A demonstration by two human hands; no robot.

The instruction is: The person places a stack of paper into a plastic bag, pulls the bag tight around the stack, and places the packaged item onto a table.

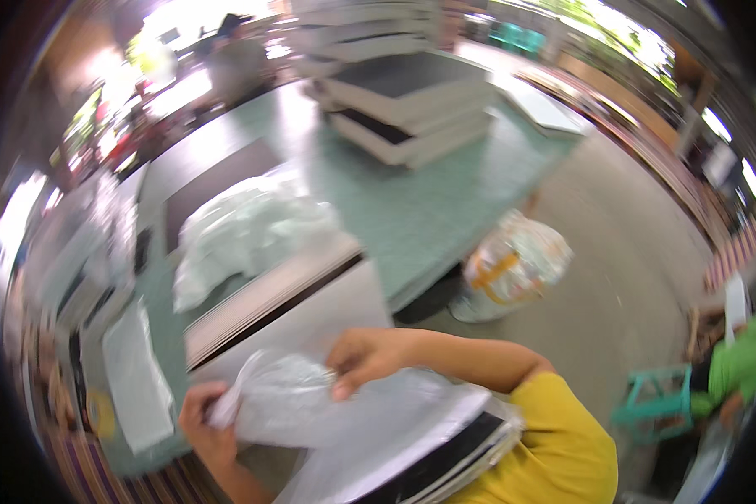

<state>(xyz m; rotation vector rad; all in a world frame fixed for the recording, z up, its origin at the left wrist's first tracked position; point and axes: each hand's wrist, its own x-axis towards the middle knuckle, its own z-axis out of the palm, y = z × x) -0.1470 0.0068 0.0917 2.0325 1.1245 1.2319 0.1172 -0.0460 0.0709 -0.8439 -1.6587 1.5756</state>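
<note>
My left hand (208, 424) is closed on one edge of a clear plastic bag (286, 391). My right hand (363, 361) pinches the same plastic further right, with its fingertips pressed together. The bag stretches down toward my body, over or beside a flat white piece with a black strip (437, 454) that rests against my yellow shirt. Motion blur hides whether that piece is inside the plastic. Just beyond my hands, a stack of thin white boards (269, 307) with a dark band lies at the table's near edge.
The green table (412, 210) carries a crumpled heap of white plastic (244, 227), a dark flat sheet (214, 189) and a tall pile of pale and black boards (403, 92). Right of it stands a full plastic sack (512, 265). A person in green (739, 361) is beside a teal stool (659, 399).
</note>
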